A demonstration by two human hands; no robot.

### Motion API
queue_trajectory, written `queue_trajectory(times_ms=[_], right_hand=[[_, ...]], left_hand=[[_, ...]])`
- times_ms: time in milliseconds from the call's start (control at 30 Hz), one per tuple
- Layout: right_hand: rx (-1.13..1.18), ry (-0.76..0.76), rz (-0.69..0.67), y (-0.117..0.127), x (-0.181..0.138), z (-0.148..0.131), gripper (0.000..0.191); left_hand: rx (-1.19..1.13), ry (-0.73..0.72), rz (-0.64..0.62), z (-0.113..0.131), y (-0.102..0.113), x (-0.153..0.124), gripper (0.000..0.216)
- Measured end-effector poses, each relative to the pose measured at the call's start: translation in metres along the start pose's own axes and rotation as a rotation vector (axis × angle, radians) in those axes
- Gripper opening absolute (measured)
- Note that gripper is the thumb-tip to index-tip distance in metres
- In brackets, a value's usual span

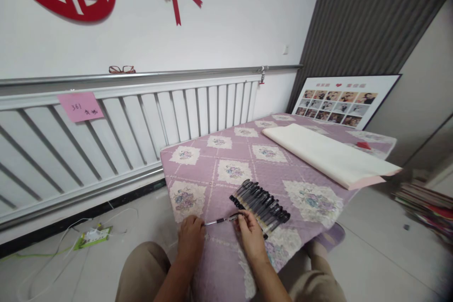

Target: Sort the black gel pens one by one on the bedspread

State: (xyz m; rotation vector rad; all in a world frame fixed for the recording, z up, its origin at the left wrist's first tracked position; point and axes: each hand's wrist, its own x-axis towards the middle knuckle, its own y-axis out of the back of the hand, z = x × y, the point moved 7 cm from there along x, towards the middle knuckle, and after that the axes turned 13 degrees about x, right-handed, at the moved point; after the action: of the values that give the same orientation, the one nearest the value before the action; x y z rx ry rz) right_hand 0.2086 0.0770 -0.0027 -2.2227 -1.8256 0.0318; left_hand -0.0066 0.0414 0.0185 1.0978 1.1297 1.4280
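Stretched between my two hands is a slim pen (pixel 220 220), with a pale barrel on the left and a dark part on the right. My left hand (pixel 191 236) has its fingers closed around the left end, near the table's front-left edge. At the other end, my right hand (pixel 251 231) pinches the dark part between thumb and fingers. The fingers hide both tips of the pen. Just beyond my right hand, several black-capped pens (pixel 264 203) lie side by side in a slanting row on the purple flowered tablecloth (pixel 201 174).
A large folded cream sheet (pixel 318 151) lies at the right of the table, with a small red item (pixel 363 145) behind it. A photo board (pixel 347 99) leans at the back. The white radiator (pixel 177 118) runs along the left; a power strip (pixel 92 237) with cables lies on the floor.
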Motion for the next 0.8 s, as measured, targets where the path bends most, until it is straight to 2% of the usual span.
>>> queue_trajectory(times_ms=[300, 800], right_hand=[[0.055, -0.002, 0.058, 0.0026, 0.0012, 0.0018, 0.037], [-0.007, 0.013, -0.024, -0.0040, 0.0014, 0.0020, 0.033]], left_hand=[[-0.097, -0.030, 0.037, -0.0034, -0.0004, -0.0021, 0.023], [-0.139, -0.046, 0.055, -0.0040, 0.0022, -0.0052, 0.026]])
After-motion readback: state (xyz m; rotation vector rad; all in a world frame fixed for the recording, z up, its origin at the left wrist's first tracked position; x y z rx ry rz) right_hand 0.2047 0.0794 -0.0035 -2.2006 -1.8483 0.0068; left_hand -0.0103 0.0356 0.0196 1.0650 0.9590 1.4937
